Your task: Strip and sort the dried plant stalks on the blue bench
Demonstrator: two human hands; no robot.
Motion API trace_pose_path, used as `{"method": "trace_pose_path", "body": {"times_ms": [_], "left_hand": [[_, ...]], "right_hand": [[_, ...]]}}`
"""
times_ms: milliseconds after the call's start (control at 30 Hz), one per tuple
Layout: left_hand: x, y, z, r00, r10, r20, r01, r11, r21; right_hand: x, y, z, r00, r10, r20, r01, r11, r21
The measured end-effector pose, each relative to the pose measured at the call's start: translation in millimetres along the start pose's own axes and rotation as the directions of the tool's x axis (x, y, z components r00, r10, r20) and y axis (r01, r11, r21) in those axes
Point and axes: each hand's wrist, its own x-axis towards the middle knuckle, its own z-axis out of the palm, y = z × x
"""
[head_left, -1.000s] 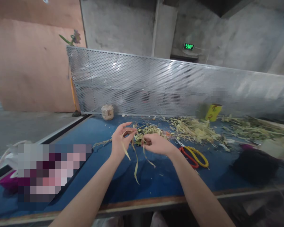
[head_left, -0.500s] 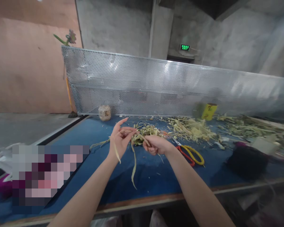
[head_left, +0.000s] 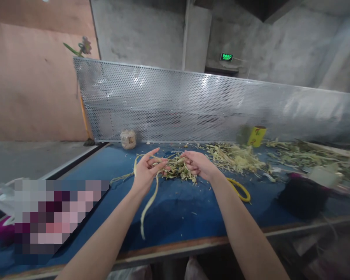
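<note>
My left hand (head_left: 146, 171) is raised over the blue table (head_left: 175, 217), thumb and fingers pinched on pale dried leaf strips (head_left: 150, 202) that hang down from it. My right hand (head_left: 198, 165) reaches forward with curled fingers onto a small heap of green and pale plant scraps (head_left: 177, 169). Whether it grips any of them is unclear. Yellow-and-red-handled scissors (head_left: 240, 188) lie just right of my right wrist, partly hidden by it.
A perforated metal panel (head_left: 192, 105) stands along the table's back. A small jar (head_left: 128, 139) sits at the back left, a yellow cup (head_left: 256, 136) at the back right. More plant trimmings (head_left: 236, 155) spread rightward. A black object (head_left: 303, 196) lies at the right.
My right hand let go near the left hand and moved forward onto the scrap heap. The strips now hang from my left hand alone, lower than before.
</note>
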Motion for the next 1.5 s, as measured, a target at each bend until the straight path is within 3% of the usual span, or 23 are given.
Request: {"method": "trace_pose_path", "body": {"times_ms": [133, 200, 233, 300, 367, 433, 500, 567, 633, 700, 767, 867, 1033, 1100, 1133, 1167, 1267, 1300, 1367, 1500], "left_hand": [[-0.3, 2.0, -0.1, 0.994, -0.108, 0.008, 0.108, 0.989, -0.097], [0.2, 1.7, -1.6, 0.990, -0.142, 0.014, 0.143, 0.979, -0.144], [0.7, 1.4, -2.7, 0.987, -0.158, 0.017, 0.158, 0.974, -0.165], [2.2, 1.0, -4.7, 0.983, -0.181, 0.032, 0.184, 0.961, -0.205], [3.6, 1.4, -6.0, 0.979, -0.197, 0.046, 0.202, 0.951, -0.236], [4.4, 2.4, -6.2, 0.977, -0.209, 0.048, 0.214, 0.944, -0.250], [4.5, 3.3, -5.7, 0.978, -0.202, 0.044, 0.206, 0.947, -0.246], [4.3, 3.2, -5.5, 0.982, -0.188, 0.030, 0.189, 0.953, -0.234], [4.7, 1.7, -5.8, 0.983, -0.183, -0.010, 0.176, 0.958, -0.225], [5.8, -0.6, -6.7, 0.979, -0.188, -0.072, 0.169, 0.962, -0.215], [6.9, -2.7, -7.6, 0.978, -0.176, -0.113, 0.151, 0.969, -0.196], [6.7, -3.8, -7.8, 0.984, -0.144, -0.107, 0.129, 0.982, -0.141], [3.8, -1.0, -6.2, 0.987, -0.083, -0.134, 0.072, 0.994, -0.087], [3.7, -0.1, -6.4, 0.984, -0.070, -0.163, 0.055, 0.994, -0.096], [3.9, 0.1, -6.7, 0.982, -0.061, -0.177, 0.043, 0.994, -0.103], [4.3, 0.1, -7.2, 0.980, -0.052, -0.192, 0.032, 0.993, -0.109], [5.7, -1.2, -9.3, 0.974, -0.037, -0.223, 0.013, 0.994, -0.110], [6.1, -1.8, -10.1, 0.974, -0.033, -0.226, 0.010, 0.995, -0.102], [6.4, -3.1, -11.2, 0.975, -0.019, -0.223, 0.000, 0.997, -0.083], [4.6, -3.7, -11.4, 0.980, 0.025, -0.195, -0.035, 0.998, -0.046]], "right_hand": [[3.0, 4.0, 5.6, 0.963, -0.204, -0.173, 0.189, 0.977, -0.099], [1.7, 3.7, 6.5, 0.959, -0.192, -0.210, 0.167, 0.977, -0.130], [0.2, 2.5, 5.6, 0.976, -0.132, -0.176, 0.110, 0.986, -0.126], [-3.9, -1.7, 1.4, 0.998, 0.061, 0.008, -0.059, 0.991, -0.121], [-8.2, -6.7, -5.0, 0.941, 0.230, 0.248, -0.196, 0.968, -0.155], [-10.3, -9.3, -11.1, 0.891, 0.279, 0.360, -0.224, 0.957, -0.186], [-8.9, -7.5, -14.8, 0.926, 0.225, 0.302, -0.162, 0.962, -0.221], [-4.4, -1.3, -14.6, 0.987, 0.104, 0.121, -0.056, 0.937, -0.345], [0.5, 6.3, -9.8, 0.991, -0.123, -0.054, 0.068, 0.808, -0.586], [2.9, 11.7, -1.0, 0.911, -0.406, -0.076, 0.175, 0.547, -0.818], [0.7, 12.8, 10.2, 0.799, -0.601, -0.007, 0.208, 0.288, -0.935], [-9.6, 8.4, 25.4, 0.622, -0.782, 0.045, 0.147, 0.060, -0.987], [-23.9, 6.4, 35.0, 0.258, -0.918, 0.301, 0.107, -0.282, -0.953], [-24.2, 10.1, 36.6, 0.178, -0.886, 0.428, 0.172, -0.400, -0.900], [-23.6, 12.3, 38.0, 0.187, -0.842, 0.506, 0.231, -0.463, -0.856], [-22.6, 14.4, 40.1, 0.230, -0.779, 0.583, 0.297, -0.514, -0.805], [-19.0, 19.6, 48.7, 0.428, -0.571, 0.700, 0.438, -0.546, -0.714], [-17.8, 21.0, 51.6, 0.465, -0.540, 0.702, 0.457, -0.532, -0.712], [-15.3, 23.7, 55.6, 0.478, -0.536, 0.696, 0.485, -0.500, -0.718], [-10.6, 27.0, 56.5, 0.440, -0.608, 0.660, 0.530, -0.418, -0.738]]}}
